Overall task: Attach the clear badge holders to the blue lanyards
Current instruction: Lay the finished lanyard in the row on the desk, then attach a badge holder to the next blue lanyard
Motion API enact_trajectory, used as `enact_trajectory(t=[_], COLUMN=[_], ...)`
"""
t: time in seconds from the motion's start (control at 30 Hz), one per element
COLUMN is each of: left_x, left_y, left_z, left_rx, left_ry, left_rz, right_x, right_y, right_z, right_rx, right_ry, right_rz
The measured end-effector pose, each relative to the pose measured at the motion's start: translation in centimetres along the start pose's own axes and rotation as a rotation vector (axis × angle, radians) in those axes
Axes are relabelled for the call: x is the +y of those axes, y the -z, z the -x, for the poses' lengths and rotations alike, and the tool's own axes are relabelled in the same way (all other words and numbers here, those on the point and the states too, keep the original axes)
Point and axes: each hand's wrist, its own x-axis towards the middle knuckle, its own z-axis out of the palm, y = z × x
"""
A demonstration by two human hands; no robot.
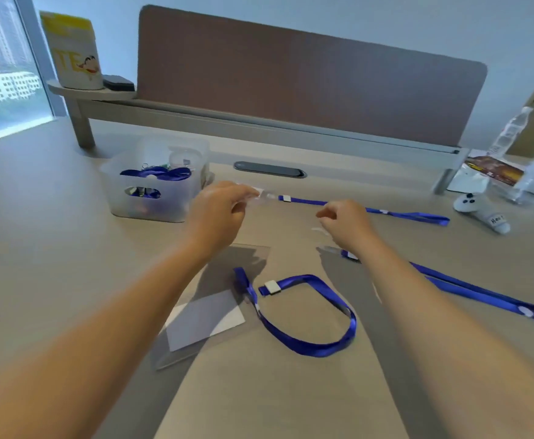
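My left hand [221,210] pinches the clear clip end [267,195] of a blue lanyard [408,214] that stretches right across the desk. My right hand [344,224] hovers just in front of that strap with fingers curled closed; a faint clear piece [319,230] lies under it, and I see nothing held. A clear badge holder [208,318] with a white card lies flat under my left forearm. Beside it a second blue lanyard [310,315] is looped on the desk. A third blue lanyard [480,296] runs under my right forearm, its clear clip [330,249] pointing left.
A translucent bin [151,188] with more lanyards stands back left. A desk divider [306,83] closes the rear. A cable slot [270,170] sits behind my hands. Packets, a bottle [509,131] and a white controller [480,213] crowd the right side.
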Motion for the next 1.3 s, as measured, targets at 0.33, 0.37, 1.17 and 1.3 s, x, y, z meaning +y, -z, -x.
enact_trajectory(t=[0.33,0.37,1.17,1.3], left_x=[3.4,3.3,2.8,3.1], left_y=[-5.1,-5.2,-4.3,-4.1], left_z=[0.4,0.3,-1.2,-1.5], left_rx=[-0.134,-0.141,0.149,0.17], left_ry=[-0.081,-0.077,0.197,0.291], left_rz=[-0.057,-0.062,0.319,0.399], right_x=[7.4,7.6,1.3,-0.4], right_y=[-0.8,-1.1,0.3,0.7], right_z=[1.3,1.1,0.4,0.6], right_rx=[-0.109,-0.097,0.017,0.033], right_ry=[-0.185,-0.17,0.086,0.088], right_rz=[0.143,0.162,-0.576,-0.632])
